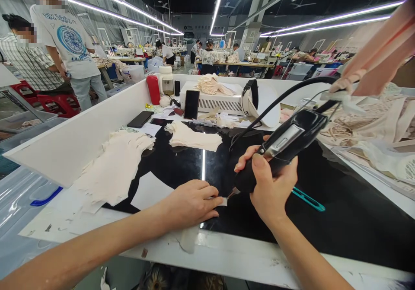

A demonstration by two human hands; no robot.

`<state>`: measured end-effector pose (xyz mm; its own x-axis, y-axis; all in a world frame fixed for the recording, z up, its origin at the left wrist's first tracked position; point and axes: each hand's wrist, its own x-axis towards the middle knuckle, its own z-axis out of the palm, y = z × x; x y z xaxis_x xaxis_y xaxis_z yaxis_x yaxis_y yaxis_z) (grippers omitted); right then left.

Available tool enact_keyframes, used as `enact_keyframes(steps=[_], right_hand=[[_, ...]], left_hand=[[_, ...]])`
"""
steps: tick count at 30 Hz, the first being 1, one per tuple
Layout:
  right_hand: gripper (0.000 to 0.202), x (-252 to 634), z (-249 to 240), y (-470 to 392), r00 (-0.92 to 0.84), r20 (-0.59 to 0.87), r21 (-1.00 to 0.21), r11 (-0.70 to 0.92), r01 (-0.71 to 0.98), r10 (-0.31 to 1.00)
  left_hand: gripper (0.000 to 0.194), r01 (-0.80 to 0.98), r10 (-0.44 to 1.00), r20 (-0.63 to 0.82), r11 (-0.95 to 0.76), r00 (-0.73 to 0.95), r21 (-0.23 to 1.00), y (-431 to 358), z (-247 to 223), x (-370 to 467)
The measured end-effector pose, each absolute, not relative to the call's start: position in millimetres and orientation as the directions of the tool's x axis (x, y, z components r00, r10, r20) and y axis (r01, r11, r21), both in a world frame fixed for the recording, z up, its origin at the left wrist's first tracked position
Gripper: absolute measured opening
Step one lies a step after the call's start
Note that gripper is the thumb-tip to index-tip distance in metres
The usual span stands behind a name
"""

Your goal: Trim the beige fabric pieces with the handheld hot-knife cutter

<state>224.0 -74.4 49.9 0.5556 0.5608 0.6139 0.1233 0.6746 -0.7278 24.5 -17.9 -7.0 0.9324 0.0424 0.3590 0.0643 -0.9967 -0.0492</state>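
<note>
My right hand (272, 186) is wrapped around a black corded hand tool (292, 136) with a silver plate on its side. Its narrow metal tip (233, 192) points down to the left, close to the end of a small white strip (223, 201). Palm down, my left hand (194, 203) presses that strip onto the black work surface (240, 225) with extended, slightly parted fingers. A pale piece (189, 239) hangs below this hand over the front edge. Beside the left forearm lies a white sheet (151, 190). What lies under the palm is hidden.
Stacks of cream fabric pieces (119, 164) (194, 136) lie left and ahead. A teal slim tool (309, 199) sits right of my right hand. Behind are phones (191, 104), a white box (212, 97) and a red bottle (153, 90). The cord (275, 97) arches overhead; people work beyond.
</note>
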Motion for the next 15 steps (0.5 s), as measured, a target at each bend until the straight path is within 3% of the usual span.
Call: enact_keyframes(steps=[15], right_hand=[[0.041,221.0,49.1,-74.3,0.571,0.594,-0.735,0.671,0.098,0.567]], left_hand=[[0.031,0.057,0.047,0.357,-0.998,0.933,-0.018,-16.2,-5.8,22.5]])
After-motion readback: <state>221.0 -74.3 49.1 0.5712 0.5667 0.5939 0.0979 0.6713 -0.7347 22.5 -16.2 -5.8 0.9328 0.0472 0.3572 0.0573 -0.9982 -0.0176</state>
